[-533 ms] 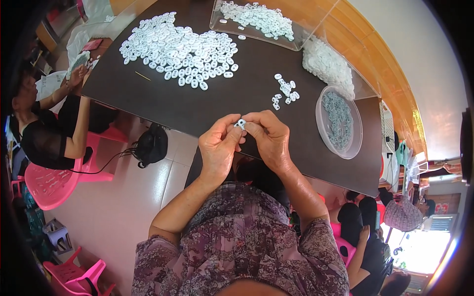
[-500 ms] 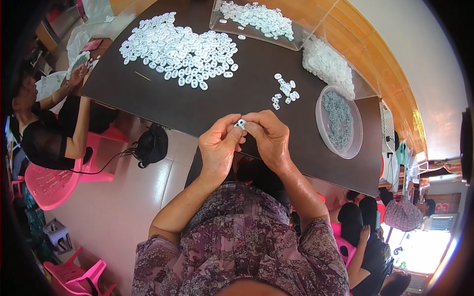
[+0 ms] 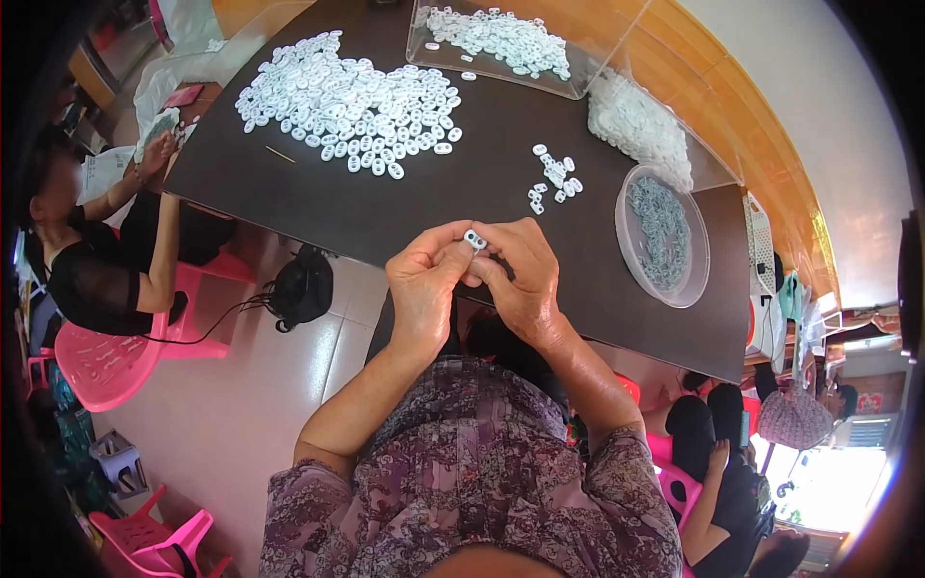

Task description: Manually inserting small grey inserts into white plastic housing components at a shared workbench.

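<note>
Just past the table's near edge, both my hands meet at one small white oval plastic piece (image 3: pixel 474 240) with two dark holes. My left hand (image 3: pixel 424 279) pinches it between thumb and fingertips. From the other side, the fingertips of my right hand (image 3: pixel 525 279) close on it, partly hiding its lower end. A large pile of white oval plastic pieces (image 3: pixel 356 101) lies on the dark table (image 3: pixel 453 183) at the far left. A small scatter of similar white pieces (image 3: pixel 556 173) lies beyond my right hand.
A round clear tub (image 3: pixel 677 301) of small grey-blue parts stands at the right. Behind it are a bulging bag of white pieces (image 3: pixel 636 125) and a clear tray (image 3: pixel 501 77). A thin yellowish stick (image 3: pixel 280 154) lies left. Another person (image 3: pixel 106 250) sits at far left.
The white piece has turned in my fingertips, so both its holes now show. My right thumb has shifted slightly lower. The piles on the table look the same.
</note>
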